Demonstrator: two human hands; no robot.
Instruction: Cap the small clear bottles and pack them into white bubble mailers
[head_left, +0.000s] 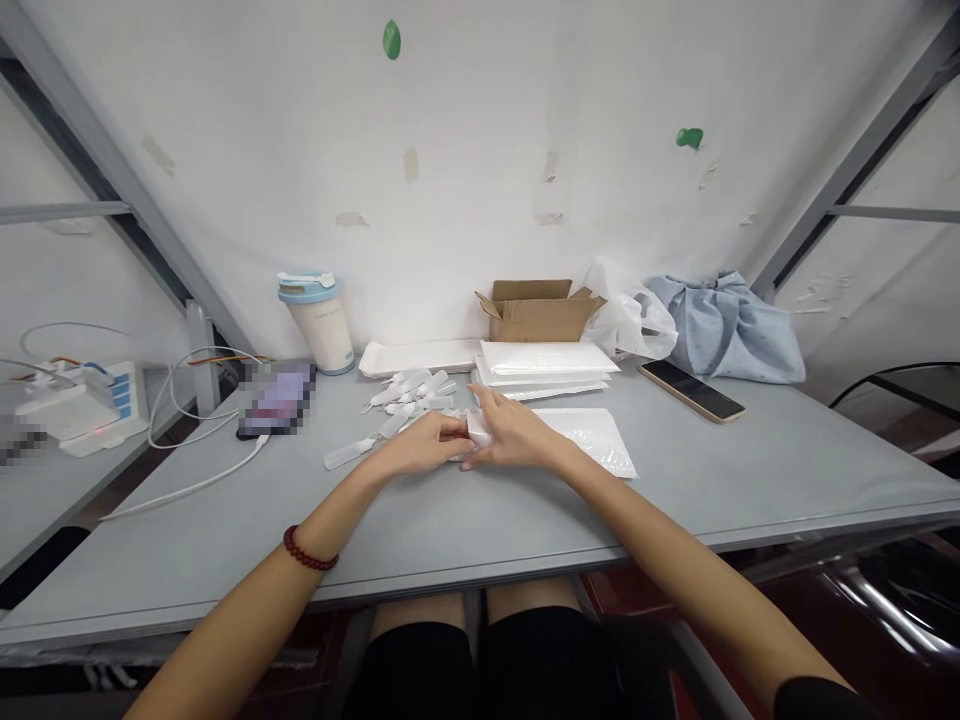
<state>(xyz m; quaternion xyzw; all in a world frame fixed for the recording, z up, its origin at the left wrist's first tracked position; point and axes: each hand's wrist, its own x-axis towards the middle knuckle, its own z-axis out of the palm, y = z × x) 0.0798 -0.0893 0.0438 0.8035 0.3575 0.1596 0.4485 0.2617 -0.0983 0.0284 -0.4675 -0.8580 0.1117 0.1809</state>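
Note:
My left hand [427, 443] and my right hand [517, 430] meet near the middle of the table. Both have their fingers closed at the left end of a white bubble mailer [600, 440]. The mailer lies flat to the right, partly under my right hand and wrist. A bent white piece, apparently the mailer's end, shows between the hands; whether anything is inside is hidden. Just left and behind my left hand lies a loose pile of small clear plastic bottles [412, 388], with one bottle [349, 454] lying apart nearer me.
Behind the hands are a stack of white mailers [551, 358], a long white tray [424, 357] and an open cardboard box [544, 315]. A cup [319, 325] and a cabled phone [274, 400] stand left; a phone [691, 390], plastic bag [634, 315] and blue cloth bag [727, 325] right.

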